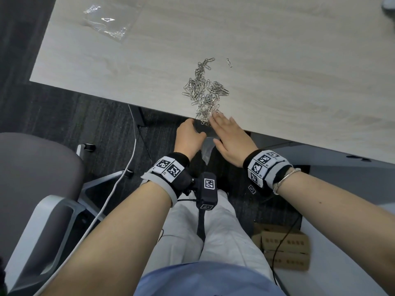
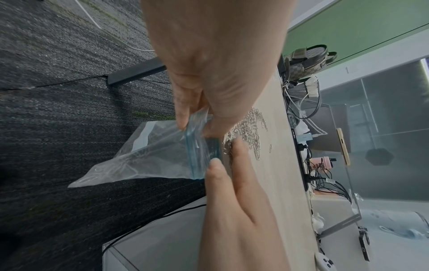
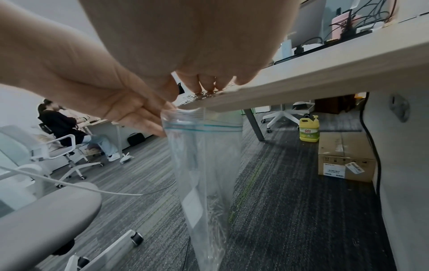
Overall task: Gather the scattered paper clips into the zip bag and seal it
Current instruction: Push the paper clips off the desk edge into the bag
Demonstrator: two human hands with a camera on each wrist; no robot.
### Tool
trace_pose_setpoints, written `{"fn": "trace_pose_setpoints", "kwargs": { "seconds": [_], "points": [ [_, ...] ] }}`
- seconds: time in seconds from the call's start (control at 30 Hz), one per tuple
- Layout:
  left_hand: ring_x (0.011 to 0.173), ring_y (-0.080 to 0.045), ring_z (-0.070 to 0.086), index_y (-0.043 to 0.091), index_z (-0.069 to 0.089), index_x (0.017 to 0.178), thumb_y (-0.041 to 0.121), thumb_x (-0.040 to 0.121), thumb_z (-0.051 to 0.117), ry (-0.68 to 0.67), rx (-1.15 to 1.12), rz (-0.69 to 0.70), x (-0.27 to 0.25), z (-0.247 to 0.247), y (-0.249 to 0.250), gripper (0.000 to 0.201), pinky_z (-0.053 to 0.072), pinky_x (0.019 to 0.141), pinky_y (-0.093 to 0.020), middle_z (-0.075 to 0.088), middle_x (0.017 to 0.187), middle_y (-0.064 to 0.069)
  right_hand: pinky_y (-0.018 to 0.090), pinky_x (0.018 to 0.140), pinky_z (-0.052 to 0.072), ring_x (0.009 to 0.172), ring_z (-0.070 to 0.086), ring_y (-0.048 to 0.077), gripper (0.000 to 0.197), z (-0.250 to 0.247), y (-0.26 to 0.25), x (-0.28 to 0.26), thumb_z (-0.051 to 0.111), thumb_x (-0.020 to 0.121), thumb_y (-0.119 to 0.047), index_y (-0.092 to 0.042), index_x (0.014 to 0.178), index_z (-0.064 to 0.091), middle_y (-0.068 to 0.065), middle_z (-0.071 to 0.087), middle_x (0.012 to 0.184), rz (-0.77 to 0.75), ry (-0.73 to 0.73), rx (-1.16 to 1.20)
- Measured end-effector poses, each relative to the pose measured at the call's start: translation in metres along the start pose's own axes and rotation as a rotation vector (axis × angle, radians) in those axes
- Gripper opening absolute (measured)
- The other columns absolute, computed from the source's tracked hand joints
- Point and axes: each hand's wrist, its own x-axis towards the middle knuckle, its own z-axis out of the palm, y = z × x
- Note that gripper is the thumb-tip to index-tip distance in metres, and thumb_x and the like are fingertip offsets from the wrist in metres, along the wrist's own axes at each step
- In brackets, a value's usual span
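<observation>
- Head view: the paper clips lie in a loose pile on the table, reaching its near edge, with one stray clip apart at the far right. The right hand lies flat, fingers straight, fingertips on the pile's near end. The left hand sits just below the edge, fingers curled. A second clear bag lies well apart at the far left corner.
- Left wrist view: the left hand pinches the zip bag at its blue-striped mouth, thumb and fingers on opposite sides. The mouth sits against the table edge just beside the clips; the right hand's straight fingers touch them.
- Right wrist view: the bag hangs below the table edge, held at its top corner by the left hand's fingers. The right fingertips rest on clips at the edge, directly above the mouth.
</observation>
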Motion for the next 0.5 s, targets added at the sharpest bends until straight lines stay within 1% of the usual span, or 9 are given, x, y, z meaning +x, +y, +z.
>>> {"fn": "trace_pose_setpoints", "kwargs": {
  "seconds": [0.13,0.2,0.23,0.27,0.33,0.4,0.43,0.5],
  "points": [
    [0.083,-0.016,0.054,0.0,0.06,0.101,0.007,0.081,0.06,0.002,0.015,-0.004,0.0,-0.0007,0.0006,0.021,0.036,0.07,-0.018,0.062,0.092,-0.008,0.034,0.117,-0.006,0.146,-0.003,0.019,0.059,0.0047,-0.0026,-0.0026,0.032,0.098,-0.027,-0.01,0.149,0.006,0.008,0.002,0.158,-0.046,-0.008,-0.058],
    [0.086,-0.019,0.058,0.0,0.06,0.1,0.007,0.082,0.06,0.002,-0.01,-0.001,-0.0007,-0.001,0.0014,0.02,0.038,0.071,-0.021,0.065,0.095,-0.01,0.034,0.117,-0.006,0.146,-0.001,0.019,0.059,0.0034,-0.0028,-0.0039,0.033,0.097,-0.025,-0.01,0.149,0.008,0.007,0.003,0.158,-0.073,0.025,-0.044],
    [0.086,-0.019,0.058,0.001,0.061,0.099,0.008,0.082,0.06,0.001,-0.022,0.003,-0.0008,-0.0013,0.0017,0.019,0.038,0.071,-0.021,0.066,0.096,-0.011,0.034,0.118,-0.005,0.146,0.0,0.02,0.059,0.0019,-0.0023,-0.0043,0.034,0.097,-0.024,-0.01,0.149,0.01,0.008,0.004,0.158,-0.078,0.054,-0.021],
    [0.085,-0.017,0.057,0.001,0.061,0.098,0.008,0.082,0.06,-0.002,-0.021,0.007,-0.0011,-0.0015,0.0022,0.018,0.037,0.069,-0.019,0.067,0.097,-0.011,0.034,0.118,-0.004,0.146,0.001,0.02,0.058,0.0001,-0.0011,-0.0042,0.035,0.097,-0.022,-0.009,0.148,0.011,0.008,0.005,0.158,-0.067,0.081,0.003],
    [0.083,-0.013,0.053,0.001,0.061,0.099,0.007,0.082,0.061,-0.001,-0.003,0.013,-0.0013,-0.0014,0.0024,0.018,0.033,0.065,-0.014,0.066,0.098,-0.009,0.032,0.118,-0.004,0.146,0.001,0.02,0.058,-0.0028,0.0024,-0.0023,0.034,0.097,-0.022,-0.008,0.148,0.01,0.01,0.005,0.158,0.009,0.104,0.041],
    [0.084,-0.013,0.053,0.001,0.061,0.101,0.007,0.081,0.061,0.001,0.001,0.011,-0.0008,-0.0007,0.0017,0.021,0.033,0.067,-0.014,0.065,0.098,-0.008,0.03,0.117,-0.006,0.146,-0.001,0.02,0.058,-0.0034,0.0052,-0.0002,0.032,0.098,-0.023,-0.008,0.148,0.007,0.01,0.003,0.158,0.08,0.072,0.046],
    [0.084,-0.013,0.053,0.001,0.061,0.1,0.007,0.081,0.061,0.003,0.003,0.007,-0.0007,-0.0005,0.0015,0.02,0.033,0.067,-0.014,0.065,0.096,-0.007,0.03,0.117,-0.006,0.146,-0.002,0.019,0.058,-0.0026,0.0056,0.0002,0.032,0.098,-0.024,-0.008,0.148,0.007,0.01,0.002,0.158,0.085,0.05,0.033],
    [0.082,-0.013,0.051,0.001,0.06,0.098,0.007,0.081,0.061,0.002,0.01,0.004,-0.0008,-0.0006,0.0017,0.018,0.03,0.063,-0.014,0.06,0.09,-0.004,0.031,0.117,-0.006,0.146,-0.001,0.02,0.058,0.0005,0.0034,-0.0015,0.031,0.098,-0.024,-0.008,0.148,0.007,0.009,0.003,0.158,0.044,0.022,0.004]
  ]
}}
